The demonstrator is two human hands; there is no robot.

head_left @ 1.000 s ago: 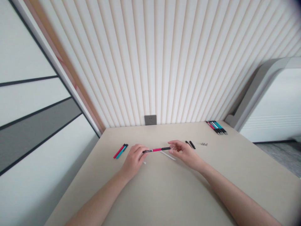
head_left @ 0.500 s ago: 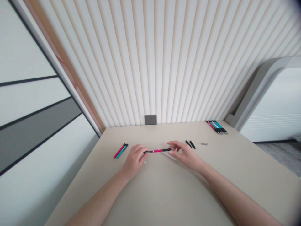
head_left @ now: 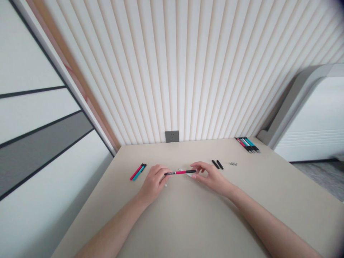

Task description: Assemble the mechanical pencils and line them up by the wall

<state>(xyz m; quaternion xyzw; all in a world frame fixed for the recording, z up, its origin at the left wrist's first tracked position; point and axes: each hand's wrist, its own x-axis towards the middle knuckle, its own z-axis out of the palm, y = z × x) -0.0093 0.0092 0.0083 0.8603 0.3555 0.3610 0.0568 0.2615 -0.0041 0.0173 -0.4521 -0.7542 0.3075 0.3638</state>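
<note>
My left hand (head_left: 155,181) is closed on the black clip end of a click pen (head_left: 180,172), which has a red middle and a black grip. The pen lies level above the table, pointing right. Around its tip, my right hand (head_left: 208,175) has thumb and forefinger apart; whether another finger touches the tip is hard to see. Under the pen, a thin white refill (head_left: 189,175) rests on the table, partly hidden by my right hand. A small white piece (head_left: 166,185) shows beside my left fingers.
Red (head_left: 136,172) and teal (head_left: 139,172) pen barrels lie at left. Two black grips (head_left: 217,164) and several small metal tips (head_left: 233,164) are right of my hands. Several pens (head_left: 247,144) lie in a row at the table's (head_left: 185,222) back right corner. A dark socket (head_left: 172,136) sits on the wall.
My right thumb has moved slightly down and left, off the pen's tip, and covers more of the refill. My left hand and the pen have barely moved.
</note>
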